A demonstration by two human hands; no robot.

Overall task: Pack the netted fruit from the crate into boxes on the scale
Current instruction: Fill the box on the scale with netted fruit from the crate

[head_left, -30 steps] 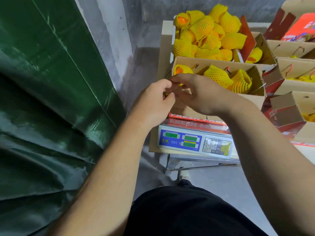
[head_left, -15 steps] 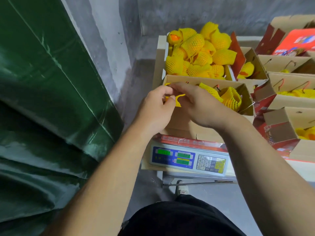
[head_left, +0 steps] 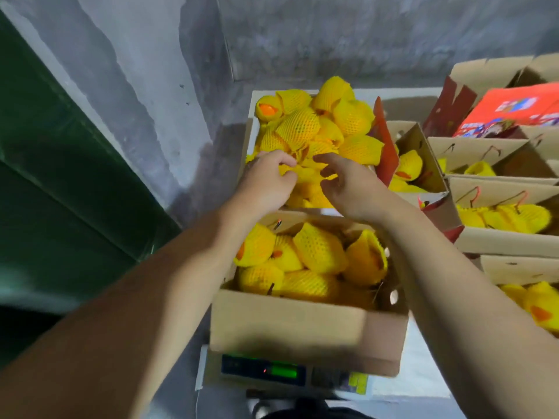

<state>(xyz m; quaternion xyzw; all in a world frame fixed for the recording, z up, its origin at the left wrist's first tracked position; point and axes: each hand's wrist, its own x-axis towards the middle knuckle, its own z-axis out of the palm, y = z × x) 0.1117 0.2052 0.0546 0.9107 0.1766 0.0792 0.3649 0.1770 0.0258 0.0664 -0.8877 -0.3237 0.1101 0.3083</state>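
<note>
The box (head_left: 302, 331) sat on the scale (head_left: 272, 373) at the near edge, its flaps up and its near wall overhanging the display. Netted fruit (head_left: 314, 252) filled it nearly to the rim, with a little room left along its right wall. Just beyond its far flap stood the crate (head_left: 252, 128), heaped with more netted fruit above its rim. A wall (head_left: 145, 86) closed the left side and the far side, and a green sheet (head_left: 60, 176) hung further left, so the only free floor was a narrow grey strip left of the crate. To the right, open cartons (head_left: 502, 237) with fruit inside stood side by side, touching or nearly so, and a red box (head_left: 511, 116) lay on the far ones.

Both hands were over the near part of the crate. The left hand (head_left: 266, 179) had its fingers curled round a yellow net on the pile. The right hand (head_left: 348, 182) hovered just beside it, fingers loosely spread and holding nothing.

A second before, both hands had met over the near wall of the box, pinching something small together; half a second before they had still been there. They had since reached past the box to the crate, and the view had tipped down so the box's inside showed.
</note>
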